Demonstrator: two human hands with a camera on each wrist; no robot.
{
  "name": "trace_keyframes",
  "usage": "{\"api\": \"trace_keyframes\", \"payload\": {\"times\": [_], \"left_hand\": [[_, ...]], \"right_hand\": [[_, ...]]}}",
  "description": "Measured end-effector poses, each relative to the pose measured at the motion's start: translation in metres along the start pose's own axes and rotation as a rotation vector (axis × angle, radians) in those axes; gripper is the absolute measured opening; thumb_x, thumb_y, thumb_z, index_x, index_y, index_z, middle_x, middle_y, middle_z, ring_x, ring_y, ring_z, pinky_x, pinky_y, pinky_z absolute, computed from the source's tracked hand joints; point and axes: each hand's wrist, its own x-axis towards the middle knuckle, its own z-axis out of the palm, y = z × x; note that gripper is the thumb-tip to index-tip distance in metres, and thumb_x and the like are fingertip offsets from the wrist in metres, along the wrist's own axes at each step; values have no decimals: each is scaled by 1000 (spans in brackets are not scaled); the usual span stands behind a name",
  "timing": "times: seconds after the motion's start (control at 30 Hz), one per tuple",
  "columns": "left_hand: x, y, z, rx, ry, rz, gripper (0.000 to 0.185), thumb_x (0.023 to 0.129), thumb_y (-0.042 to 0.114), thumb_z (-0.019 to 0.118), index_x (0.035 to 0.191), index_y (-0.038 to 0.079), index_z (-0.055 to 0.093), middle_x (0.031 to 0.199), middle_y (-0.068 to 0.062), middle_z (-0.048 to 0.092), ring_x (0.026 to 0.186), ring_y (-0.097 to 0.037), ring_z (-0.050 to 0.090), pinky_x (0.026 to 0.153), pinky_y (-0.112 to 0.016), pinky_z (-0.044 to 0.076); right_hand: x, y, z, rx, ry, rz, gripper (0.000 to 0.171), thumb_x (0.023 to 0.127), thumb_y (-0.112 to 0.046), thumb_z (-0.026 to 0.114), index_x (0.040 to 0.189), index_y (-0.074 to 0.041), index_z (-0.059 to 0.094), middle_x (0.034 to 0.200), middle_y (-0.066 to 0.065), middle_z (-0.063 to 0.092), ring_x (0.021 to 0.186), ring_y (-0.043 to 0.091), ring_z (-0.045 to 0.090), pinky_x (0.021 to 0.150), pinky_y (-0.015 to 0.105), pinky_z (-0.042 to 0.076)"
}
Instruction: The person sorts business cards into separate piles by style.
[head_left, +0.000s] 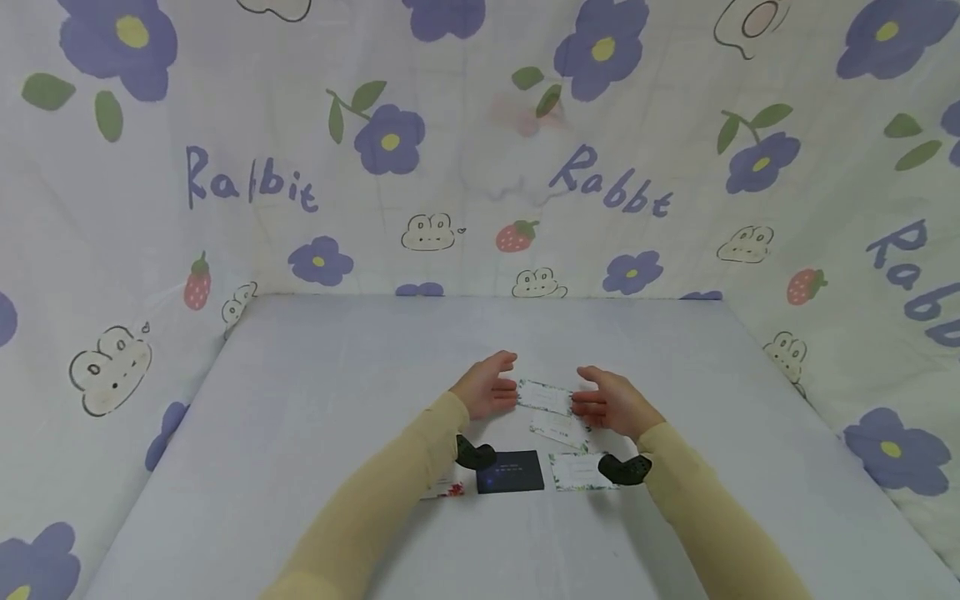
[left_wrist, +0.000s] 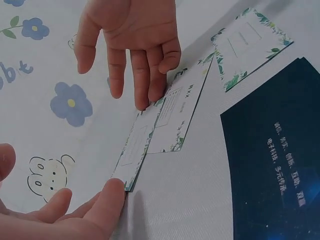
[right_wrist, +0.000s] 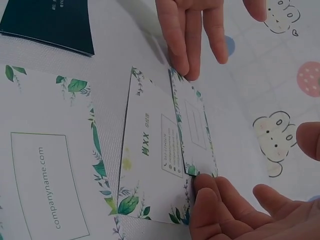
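Note:
Two white business cards with green leaf borders lie between my hands, the far card (head_left: 545, 397) overlapping the nearer card (head_left: 558, 430). My left hand (head_left: 487, 387) has its fingers fairly straight, fingertips right at the far card's left end. On the other side, my right hand (head_left: 617, 403) is held likewise, fingers at that card's right end and over the edge of the nearer card. The left wrist view shows the left fingers (left_wrist: 107, 202) at one short edge of the far card (left_wrist: 134, 142). Printed text shows on the nearer card (right_wrist: 152, 150) in the right wrist view.
Closer to me lie a dark blue card stack (head_left: 510, 472), another leaf-bordered card stack (head_left: 576, 472) on its right, and a card with red flowers (head_left: 452, 490) partly hidden by my left sleeve. The white table (head_left: 337, 358) meets a patterned cloth (head_left: 465, 183) at its back and sides.

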Motion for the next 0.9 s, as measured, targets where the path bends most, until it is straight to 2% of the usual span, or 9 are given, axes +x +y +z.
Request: {"api": "trace_keyframes", "payload": {"times": [0.27,0.43,0.67,0.9], "left_hand": [[-1,1,1,-19,5,0,70,100,34,58,156,0,35,153,-35,37,144,-42,43,118,-46,43],[-8,2,4,-36,-10,1,69,100,33,58,156,0,35,155,-35,36,145,-43,41,117,-47,43],[-37,-7,9,-42,-51,21,66,102,31,55,156,0,35,154,-36,37,145,-46,42,117,-47,44],[-75,-32,15,-77,-117,24,66,104,30,50,158,0,27,157,-38,31,146,-50,37,120,-49,39]], "right_hand": [[0,-1,1,16,0,-3,76,105,-44,48,164,-12,14,146,23,47,100,18,62,84,24,52],[-9,-1,-1,34,-13,-27,78,105,-43,49,164,-11,9,150,23,45,102,17,62,84,24,52],[-39,6,-11,-28,-83,-93,75,108,-44,41,164,-7,7,158,28,38,107,17,62,84,23,51],[-67,22,-24,-70,-176,-133,73,110,-43,35,163,-3,6,160,32,33,109,13,62,85,24,52]]}}
